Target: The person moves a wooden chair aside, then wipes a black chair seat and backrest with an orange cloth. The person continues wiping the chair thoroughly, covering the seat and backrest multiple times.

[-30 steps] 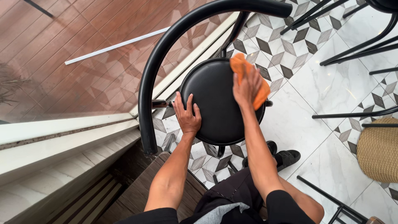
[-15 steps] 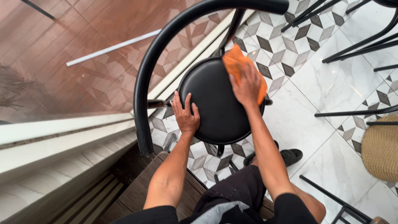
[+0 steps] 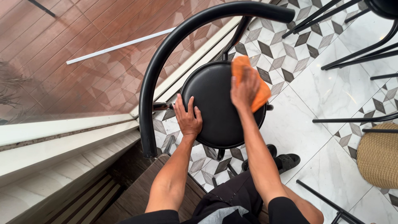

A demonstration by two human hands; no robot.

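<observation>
Here the right hand lies flat, fingers spread and pressed down on an orange cloth, which sits under the palm at the far right part of a round black seat; cloth shows beyond the fingertips and to the right of the hand, its outer corner lapping over the seat's rim toward the floor. The left hand rests on the near left edge of the same seat, fingers slightly apart and laid flat on the padding, the thumb curled at the rim; it grips nothing else. Between the two hands the black padding is bare. Outward from the left fingers, a curved black tube backrest arcs around the seat's left and far sides, close to the rim, leaving little room on that side. Left of it stand a pale window frame and glass. To the right of the cloth the patterned tile floor lies open up to the thin black legs of other chairs and a woven basket, whose contents I cannot see. Below the seat, a black sandal rests on the tiles.
</observation>
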